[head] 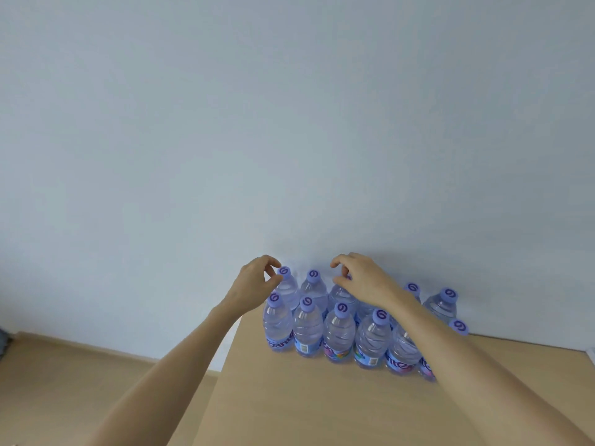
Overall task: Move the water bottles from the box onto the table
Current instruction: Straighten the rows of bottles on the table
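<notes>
Light wooden table [289,407], two rows of upright water bottles [339,336] standing against the wall [289,123]

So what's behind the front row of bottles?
Another row of water bottles stands behind the front row, against the wall. The right hand and its arm cover some, so not every bottle shows.

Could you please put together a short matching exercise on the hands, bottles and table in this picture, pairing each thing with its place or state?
Things:
1. left hand
2. right hand
3. bottle caps
4. table

Descriptions:
A. purple, with a swirl mark
B. light wood, bearing two rows of bottles
C. fingers curled at the cap of the back row's leftmost bottle
D. fingers curled over the third bottle of the back row

Pairs: 1-C, 2-D, 3-A, 4-B
</notes>
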A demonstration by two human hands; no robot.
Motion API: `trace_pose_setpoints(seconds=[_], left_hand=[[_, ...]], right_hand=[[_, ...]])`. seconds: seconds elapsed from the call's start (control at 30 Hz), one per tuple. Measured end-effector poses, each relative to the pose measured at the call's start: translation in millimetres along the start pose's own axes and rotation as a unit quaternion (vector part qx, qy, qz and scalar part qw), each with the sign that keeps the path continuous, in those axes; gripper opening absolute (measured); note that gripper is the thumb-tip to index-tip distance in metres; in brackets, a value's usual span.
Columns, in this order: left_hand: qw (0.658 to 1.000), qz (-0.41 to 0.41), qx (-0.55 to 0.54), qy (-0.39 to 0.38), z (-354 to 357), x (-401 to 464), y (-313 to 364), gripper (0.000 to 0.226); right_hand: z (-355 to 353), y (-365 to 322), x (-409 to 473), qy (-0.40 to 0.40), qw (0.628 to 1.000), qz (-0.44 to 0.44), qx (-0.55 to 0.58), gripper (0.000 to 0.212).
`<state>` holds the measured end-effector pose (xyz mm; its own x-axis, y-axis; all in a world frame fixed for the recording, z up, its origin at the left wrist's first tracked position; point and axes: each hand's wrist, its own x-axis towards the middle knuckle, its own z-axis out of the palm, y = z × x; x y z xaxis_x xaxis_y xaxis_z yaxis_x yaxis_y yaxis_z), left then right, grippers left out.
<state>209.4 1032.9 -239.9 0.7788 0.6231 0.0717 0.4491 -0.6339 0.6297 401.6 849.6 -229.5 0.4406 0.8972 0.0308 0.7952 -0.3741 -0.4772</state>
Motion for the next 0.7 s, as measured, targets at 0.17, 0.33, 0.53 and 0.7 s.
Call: trace_pose_setpoints(seconds=[0.17, 0.33, 0.53, 0.7], left_hand=[[0.997, 0.044, 0.033, -0.06, 3.3, 27.2, -16.8, 0.03], [0.988, 0.071, 0.046, -0.132, 9.7, 44.8, -23.2, 0.043], [0.982, 0.098, 0.072, -0.144, 19.1, 57.7, -32.9, 0.038], [0.992, 0.063, 0.056, -0.094, 29.5, 57.4, -36.2, 0.028]], right_hand=[[17.2, -18.6, 15.2, -0.013, 1.0, 0.009, -0.02, 0.037], [29.1, -25.6, 27.1, -0.055, 0.997, -0.004, -0.051, 0.046], [35.8, -23.3, 46.5, -0.083, 0.994, -0.017, -0.075, 0.044], [40.7, -17.0, 49.7, -0.068, 0.994, -0.032, -0.075, 0.042]])
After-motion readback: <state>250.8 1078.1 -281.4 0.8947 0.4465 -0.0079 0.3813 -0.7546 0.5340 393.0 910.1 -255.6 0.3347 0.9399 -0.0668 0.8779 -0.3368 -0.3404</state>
